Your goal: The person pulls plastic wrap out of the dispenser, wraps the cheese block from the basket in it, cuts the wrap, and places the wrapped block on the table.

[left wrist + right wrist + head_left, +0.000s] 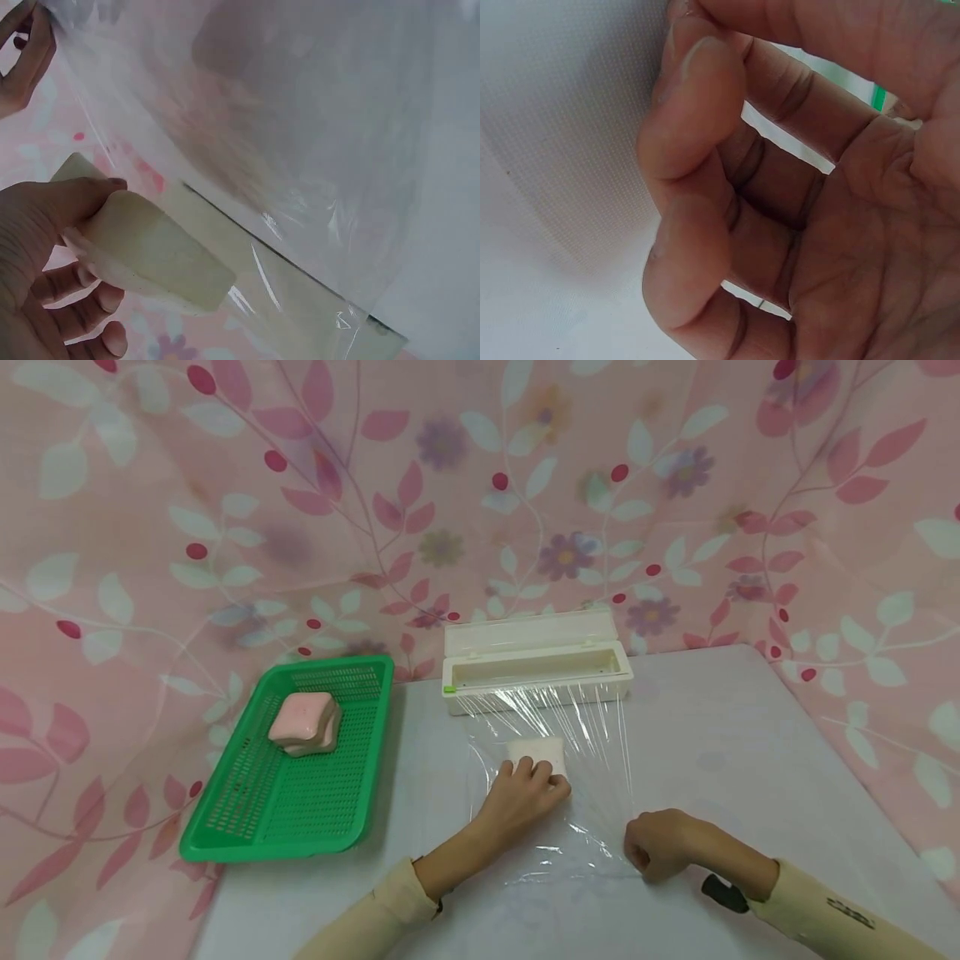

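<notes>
My left hand (523,793) pinches a white, squarish slab (537,749) over a sheet of cling film (588,752). In the left wrist view the slab (157,247) looks soft-edged and thick, with the thumb on one side and the fingers curled below. At the film's near right corner, my right hand (663,845) grips the edge with curled fingers. The film runs in taut creases back to a white cling film dispenser (540,697) with its lid raised. In the right wrist view the thumb and forefinger of the right hand (780,180) meet; the film there is hard to make out.
A green plastic basket (378,735) stands on the left, with a small stack of pink, rounded square slabs (303,718) inside. A white cloth (712,743) covers the table. Behind it hangs a pink floral curtain (480,552).
</notes>
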A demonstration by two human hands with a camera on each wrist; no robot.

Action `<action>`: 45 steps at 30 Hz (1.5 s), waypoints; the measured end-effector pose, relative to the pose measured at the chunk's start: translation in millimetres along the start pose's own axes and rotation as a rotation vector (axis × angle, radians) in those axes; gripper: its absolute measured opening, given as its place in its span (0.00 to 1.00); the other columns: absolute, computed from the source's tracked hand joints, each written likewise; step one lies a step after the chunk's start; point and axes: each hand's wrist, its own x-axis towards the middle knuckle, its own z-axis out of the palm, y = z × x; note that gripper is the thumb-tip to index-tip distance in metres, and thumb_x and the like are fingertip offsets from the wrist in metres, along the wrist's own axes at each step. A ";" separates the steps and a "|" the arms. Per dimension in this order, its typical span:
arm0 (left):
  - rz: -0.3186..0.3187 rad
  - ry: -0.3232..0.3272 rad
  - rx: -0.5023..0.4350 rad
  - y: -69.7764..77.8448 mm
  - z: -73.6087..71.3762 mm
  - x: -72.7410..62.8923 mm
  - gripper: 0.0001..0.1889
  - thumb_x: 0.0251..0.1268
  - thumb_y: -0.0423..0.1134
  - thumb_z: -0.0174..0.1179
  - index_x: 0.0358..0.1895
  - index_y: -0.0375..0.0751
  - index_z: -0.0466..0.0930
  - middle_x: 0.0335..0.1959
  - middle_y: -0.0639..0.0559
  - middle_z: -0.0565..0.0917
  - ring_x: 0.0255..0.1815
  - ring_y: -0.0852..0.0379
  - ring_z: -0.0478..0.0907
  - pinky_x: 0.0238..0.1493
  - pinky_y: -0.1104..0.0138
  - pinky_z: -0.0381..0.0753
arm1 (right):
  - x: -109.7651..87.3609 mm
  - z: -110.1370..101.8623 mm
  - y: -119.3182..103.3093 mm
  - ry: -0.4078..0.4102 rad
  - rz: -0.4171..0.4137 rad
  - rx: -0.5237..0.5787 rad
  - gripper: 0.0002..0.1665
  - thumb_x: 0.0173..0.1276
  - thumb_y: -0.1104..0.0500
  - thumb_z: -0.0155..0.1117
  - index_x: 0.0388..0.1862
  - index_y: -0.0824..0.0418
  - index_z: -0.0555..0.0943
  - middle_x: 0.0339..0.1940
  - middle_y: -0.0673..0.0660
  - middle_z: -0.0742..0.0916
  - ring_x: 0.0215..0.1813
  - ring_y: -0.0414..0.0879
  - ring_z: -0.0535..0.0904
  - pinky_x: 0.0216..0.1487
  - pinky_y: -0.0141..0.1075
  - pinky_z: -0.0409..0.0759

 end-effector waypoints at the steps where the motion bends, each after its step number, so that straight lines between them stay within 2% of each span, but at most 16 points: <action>1: 0.010 0.013 0.002 2.1 0.8 -1.1 0.08 0.64 0.34 0.59 0.42 0.52 0.73 0.33 0.52 0.74 0.29 0.53 0.71 0.26 0.64 0.70 | 0.2 0.2 0.3 -0.001 0.002 -0.002 0.18 0.44 0.70 0.69 0.14 0.50 0.74 0.15 0.43 0.73 0.22 0.38 0.65 0.25 0.35 0.64; 10: 0.055 0.063 0.002 13.3 8.9 -6.0 0.10 0.64 0.29 0.50 0.40 0.50 0.74 0.32 0.52 0.75 0.27 0.54 0.69 0.26 0.64 0.67 | 2.5 1.6 2.0 -0.023 0.037 -0.014 0.17 0.45 0.69 0.69 0.14 0.50 0.74 0.15 0.44 0.74 0.22 0.39 0.66 0.25 0.35 0.64; 12: 0.055 0.048 0.008 14.8 11.3 -6.8 0.10 0.64 0.30 0.51 0.41 0.51 0.74 0.32 0.52 0.75 0.27 0.54 0.69 0.25 0.64 0.66 | 2.5 1.7 1.7 -0.020 0.036 -0.018 0.17 0.45 0.69 0.69 0.14 0.50 0.74 0.15 0.44 0.74 0.22 0.39 0.66 0.25 0.35 0.65; 21: 0.025 -0.092 0.011 18.5 14.9 -11.7 0.08 0.66 0.35 0.58 0.44 0.53 0.74 0.33 0.54 0.73 0.30 0.54 0.70 0.26 0.66 0.67 | 2.7 0.8 1.2 -0.007 0.022 -0.002 0.17 0.46 0.70 0.69 0.15 0.50 0.74 0.15 0.43 0.74 0.22 0.39 0.66 0.25 0.36 0.66; 28: 0.005 -0.137 -0.049 17.1 14.3 -10.7 0.06 0.66 0.36 0.61 0.41 0.52 0.78 0.30 0.55 0.72 0.30 0.56 0.68 0.25 0.68 0.64 | 2.3 -0.5 1.3 -0.006 0.033 -0.015 0.16 0.45 0.68 0.70 0.16 0.49 0.75 0.16 0.43 0.74 0.23 0.40 0.67 0.26 0.37 0.67; 31: -0.015 -0.192 -0.140 12.4 10.3 -11.4 0.04 0.65 0.38 0.62 0.39 0.52 0.78 0.31 0.55 0.74 0.30 0.56 0.68 0.23 0.68 0.63 | 3.3 -0.2 2.4 -0.013 0.035 -0.016 0.16 0.45 0.68 0.70 0.16 0.49 0.75 0.17 0.43 0.74 0.23 0.40 0.67 0.26 0.37 0.67; 36: -0.073 -0.285 -0.434 -9.2 -6.6 -16.4 0.11 0.62 0.45 0.67 0.46 0.53 0.80 0.41 0.56 0.79 0.37 0.56 0.74 0.28 0.69 0.71 | 4.2 0.1 3.7 -0.018 0.032 -0.009 0.17 0.45 0.69 0.70 0.15 0.49 0.75 0.16 0.43 0.74 0.23 0.40 0.67 0.26 0.37 0.67; 38: -0.095 -0.292 -0.521 -19.4 -15.8 -19.6 0.12 0.62 0.45 0.67 0.48 0.53 0.81 0.42 0.57 0.80 0.39 0.57 0.76 0.31 0.69 0.73 | 4.2 -0.3 3.7 -0.017 0.033 -0.005 0.17 0.45 0.69 0.70 0.15 0.49 0.74 0.16 0.43 0.74 0.23 0.40 0.67 0.26 0.37 0.67; 42: -0.135 -0.336 -0.589 -34.7 -33.3 -30.1 0.08 0.59 0.47 0.70 0.39 0.54 0.84 0.33 0.61 0.79 0.34 0.59 0.76 0.28 0.69 0.71 | 4.2 -0.4 3.4 -0.017 0.031 0.006 0.17 0.45 0.69 0.70 0.15 0.49 0.74 0.16 0.43 0.74 0.22 0.40 0.67 0.25 0.36 0.66; 45: -0.158 -0.415 -0.603 -41.2 -42.2 -41.5 0.11 0.53 0.51 0.73 0.29 0.54 0.81 0.25 0.63 0.74 0.26 0.62 0.72 0.23 0.69 0.67 | 3.7 -0.4 3.4 -0.015 0.028 0.012 0.17 0.45 0.69 0.70 0.15 0.50 0.74 0.16 0.43 0.74 0.22 0.39 0.67 0.25 0.36 0.66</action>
